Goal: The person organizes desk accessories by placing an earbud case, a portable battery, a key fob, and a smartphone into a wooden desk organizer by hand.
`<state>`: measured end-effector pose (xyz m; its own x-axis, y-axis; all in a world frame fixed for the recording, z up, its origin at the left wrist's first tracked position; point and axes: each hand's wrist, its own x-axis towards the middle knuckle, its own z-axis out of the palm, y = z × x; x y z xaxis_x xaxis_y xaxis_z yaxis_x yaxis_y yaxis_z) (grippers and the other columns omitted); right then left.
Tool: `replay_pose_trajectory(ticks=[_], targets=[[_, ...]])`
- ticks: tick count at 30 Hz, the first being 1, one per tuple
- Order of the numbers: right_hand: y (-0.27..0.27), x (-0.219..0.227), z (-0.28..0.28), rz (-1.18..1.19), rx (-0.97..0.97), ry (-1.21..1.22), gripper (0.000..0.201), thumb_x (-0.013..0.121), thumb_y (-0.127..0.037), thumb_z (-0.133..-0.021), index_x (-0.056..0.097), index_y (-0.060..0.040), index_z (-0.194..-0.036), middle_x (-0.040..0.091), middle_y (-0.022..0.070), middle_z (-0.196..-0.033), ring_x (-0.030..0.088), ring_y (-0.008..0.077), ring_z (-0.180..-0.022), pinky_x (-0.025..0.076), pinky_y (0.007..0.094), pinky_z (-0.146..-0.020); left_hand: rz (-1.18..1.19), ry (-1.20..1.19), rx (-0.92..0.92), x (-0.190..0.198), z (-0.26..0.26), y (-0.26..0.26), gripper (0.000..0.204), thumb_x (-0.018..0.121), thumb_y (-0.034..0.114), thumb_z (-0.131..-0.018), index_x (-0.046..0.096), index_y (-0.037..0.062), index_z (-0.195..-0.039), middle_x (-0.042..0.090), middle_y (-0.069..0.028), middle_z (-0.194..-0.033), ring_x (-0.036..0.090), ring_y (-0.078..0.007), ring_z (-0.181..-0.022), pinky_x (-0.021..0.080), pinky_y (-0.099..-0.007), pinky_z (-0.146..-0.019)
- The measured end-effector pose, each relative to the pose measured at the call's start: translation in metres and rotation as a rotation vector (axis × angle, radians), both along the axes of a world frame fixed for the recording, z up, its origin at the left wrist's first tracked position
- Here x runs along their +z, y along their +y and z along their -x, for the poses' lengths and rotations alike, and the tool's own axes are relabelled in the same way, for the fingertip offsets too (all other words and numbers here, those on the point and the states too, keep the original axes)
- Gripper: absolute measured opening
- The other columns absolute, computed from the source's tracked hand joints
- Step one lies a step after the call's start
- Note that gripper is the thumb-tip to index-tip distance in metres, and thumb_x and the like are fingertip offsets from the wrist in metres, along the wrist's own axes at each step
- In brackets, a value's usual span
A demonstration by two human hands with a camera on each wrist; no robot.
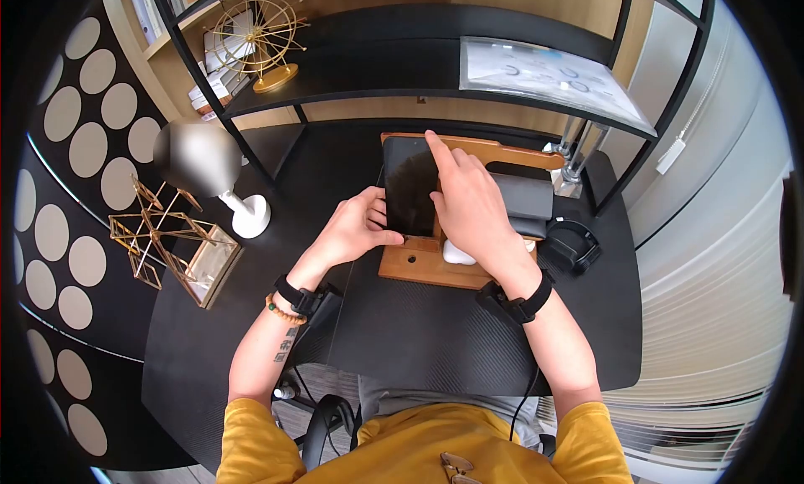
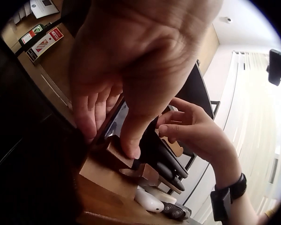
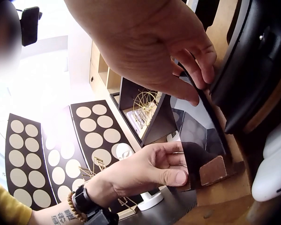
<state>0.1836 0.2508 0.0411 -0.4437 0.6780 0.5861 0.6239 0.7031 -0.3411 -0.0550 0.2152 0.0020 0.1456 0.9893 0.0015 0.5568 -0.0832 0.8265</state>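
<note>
A black-screened smartphone (image 1: 410, 191) leans upright on a brown wooden desk stand (image 1: 402, 270). My left hand (image 1: 347, 229) holds its lower left edge, thumb in front by the stand's small wooden lip (image 3: 212, 170) and fingers partly hidden behind. My right hand (image 1: 469, 199) grips the upper right edge, with the index finger up at the top corner and the thumb (image 3: 189, 95) on the screen side. Beside the phone on the stand are a white earbud case (image 2: 149, 200) and a dark case (image 1: 523, 199).
Black headphones (image 1: 572, 245) hang at the stand's right. A white lamp (image 1: 249, 216) and a gold geometric frame (image 1: 172, 237) stand on the left of the black desk (image 1: 410, 333). Above the back runs a black shelf (image 1: 360, 74) with a gold wheel ornament (image 1: 255, 36).
</note>
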Motion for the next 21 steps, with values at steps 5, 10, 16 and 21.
replay_pose_trajectory(ticks=[5,10,16,21], targets=[[-0.001,0.001,0.000,0.014,0.003,-0.001,0.082,0.071,0.010,-0.086,0.044,0.0058,-0.164,0.067,0.0231,-0.116,0.065,0.0404,-0.111,0.056,0.0489,-0.098,0.003,-0.071,-0.010,-0.005,0.003,0.002,0.064,0.095,-0.001,-0.084,0.061,-0.0018,-0.139,0.072,-0.0032,-0.115,0.071,-0.0103,-0.100,0.063,-0.0285,-0.088],[-0.002,0.002,-0.001,0.013,0.010,-0.004,0.082,0.071,0.010,-0.087,0.044,0.0058,-0.164,0.067,0.0234,-0.116,0.065,0.0409,-0.111,0.056,0.0493,-0.099,-0.183,0.043,0.056,0.006,-0.012,-0.016,0.086,0.100,0.007,-0.079,0.054,-0.0023,-0.151,0.072,-0.0114,-0.128,0.073,-0.0188,-0.109,0.065,-0.0330,-0.091],[-0.002,0.000,0.000,0.048,0.007,0.024,0.083,0.074,0.009,-0.088,0.041,0.0047,-0.165,0.067,0.0245,-0.116,0.065,0.0459,-0.114,0.054,0.0527,-0.102,-0.333,0.227,0.196,-0.002,-0.045,-0.031,0.103,0.099,0.023,-0.082,0.041,-0.0097,-0.160,0.055,-0.0203,-0.140,0.066,-0.0305,-0.124,0.065,-0.0379,-0.095],[-0.003,0.005,-0.004,0.076,0.020,0.037,0.077,0.073,0.010,-0.089,0.045,0.0079,-0.161,0.068,0.0265,-0.117,0.067,0.0465,-0.115,0.055,0.0520,-0.102,-0.429,0.247,0.306,-0.007,-0.077,-0.030,0.122,0.097,0.020,-0.082,0.016,-0.0181,-0.164,0.037,-0.0287,-0.148,0.049,-0.0430,-0.138,0.054,-0.0460,-0.112]])
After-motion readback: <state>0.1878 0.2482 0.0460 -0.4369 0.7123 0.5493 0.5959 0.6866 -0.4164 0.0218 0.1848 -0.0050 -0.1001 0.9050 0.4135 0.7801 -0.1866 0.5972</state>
